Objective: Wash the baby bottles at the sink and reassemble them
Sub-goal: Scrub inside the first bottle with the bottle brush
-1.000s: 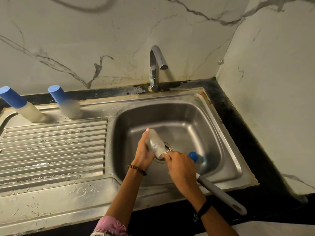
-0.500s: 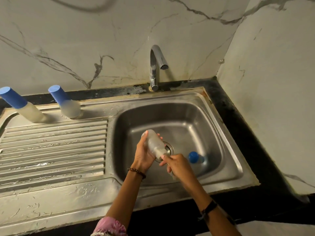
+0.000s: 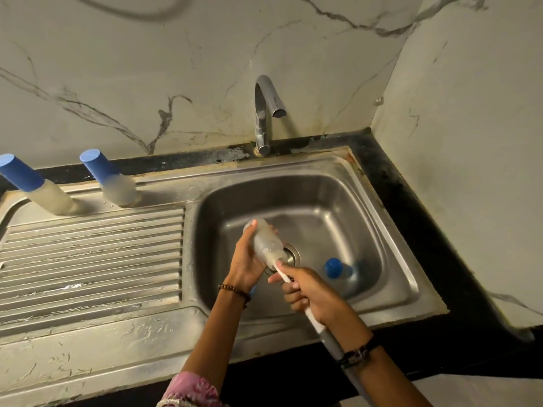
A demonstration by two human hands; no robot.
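Scrubbing inside, the left hand [image 3: 245, 267] grips the uncapped bottle [image 3: 266, 242] tilted over the sink [image 3: 390, 239] basin, mouth toward the right hand [image 3: 311, 292], whose fingers clench the brush handle [image 3: 320, 327] so the head, probably inside, reaches the walls. A blue cap [image 3: 333, 267] lies in the basin; two capped bottles [image 3: 111, 180] stand along the drainboard's back edge.
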